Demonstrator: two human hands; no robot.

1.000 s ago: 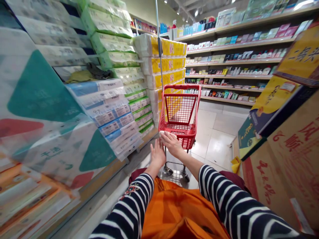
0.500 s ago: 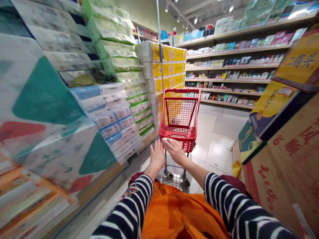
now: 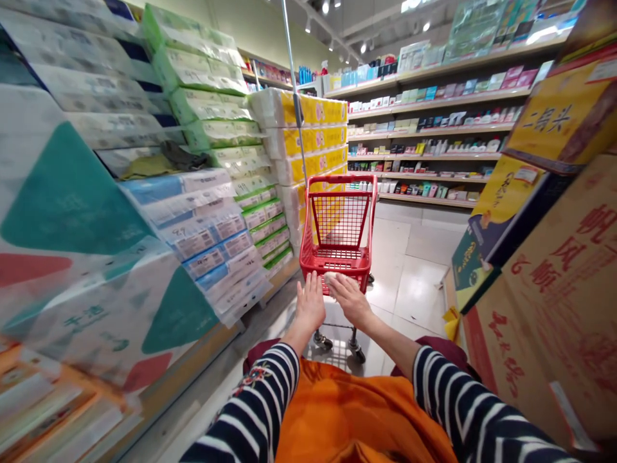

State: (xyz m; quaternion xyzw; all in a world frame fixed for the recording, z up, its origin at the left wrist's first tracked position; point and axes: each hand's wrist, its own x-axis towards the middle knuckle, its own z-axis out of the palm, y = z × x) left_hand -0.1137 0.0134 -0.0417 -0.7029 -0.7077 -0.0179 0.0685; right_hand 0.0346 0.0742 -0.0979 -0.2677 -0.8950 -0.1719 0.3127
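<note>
A small red shopping cart [image 3: 337,257] with a mesh back and metal legs on wheels stands ahead of me. My left hand [image 3: 310,305] is held palm down at its near edge, fingers stretched out and slightly apart. Beside it, my right hand [image 3: 349,301] has its fingers extended over the cart's near side. Something small and white shows at the right fingertips, too small to make out. Neither hand visibly grips the cart; whether they touch it cannot be told.
Wrapped paper packs [image 3: 212,238] are stacked along the left, partly blurred. Yellow packs [image 3: 313,154] stand behind the cart near a thin metal pole [image 3: 292,64]. Shelves of small goods [image 3: 434,132] line the back. Cartons [image 3: 544,308] crowd the right side of the tiled floor [image 3: 409,283].
The view has shifted, so the cart and shelves sit further left in the picture. My right hand has moved slightly away from my left, and both remain outstretched near the cart.
</note>
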